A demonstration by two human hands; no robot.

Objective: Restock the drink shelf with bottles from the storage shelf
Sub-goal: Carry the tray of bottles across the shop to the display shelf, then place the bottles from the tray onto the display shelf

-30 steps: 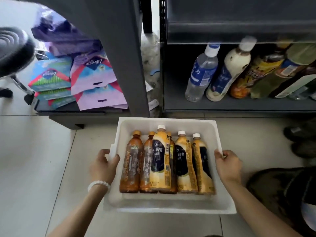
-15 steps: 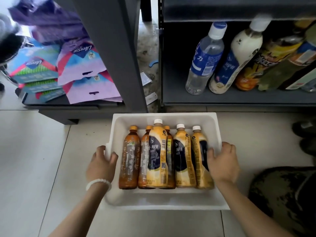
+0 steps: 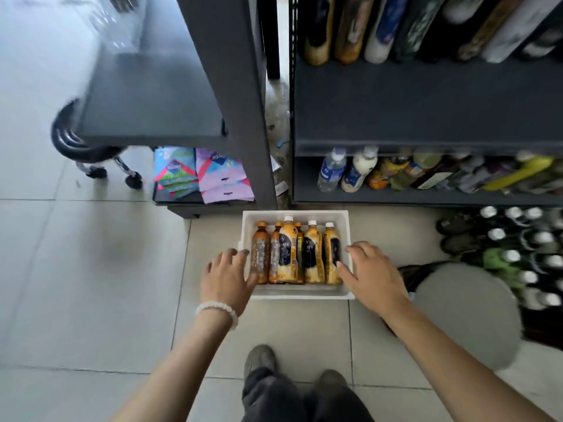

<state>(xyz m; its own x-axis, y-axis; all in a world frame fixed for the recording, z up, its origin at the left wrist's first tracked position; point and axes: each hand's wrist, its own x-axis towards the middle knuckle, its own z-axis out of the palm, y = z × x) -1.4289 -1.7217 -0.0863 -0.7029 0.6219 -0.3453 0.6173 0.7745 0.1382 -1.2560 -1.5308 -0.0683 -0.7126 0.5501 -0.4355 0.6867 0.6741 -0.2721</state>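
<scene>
Your left hand point(image 3: 227, 277) hovers at the left edge of the white box point(image 3: 297, 215) in the lower middle of the frame, fingers spread and relaxed, holding nothing. Your right hand point(image 3: 370, 274) is at the box's right edge, fingers loose too, thumb near the rightmost bottle; whether it touches the rim you cannot tell. The box sits on the floor tiles point(image 3: 91, 269) and holds six bottles point(image 3: 288, 254) lying side by side, caps pointing toward the top. Just above it, right of centre, is the drink shelf point(image 3: 426, 199) with bottles leaning in a row.
</scene>
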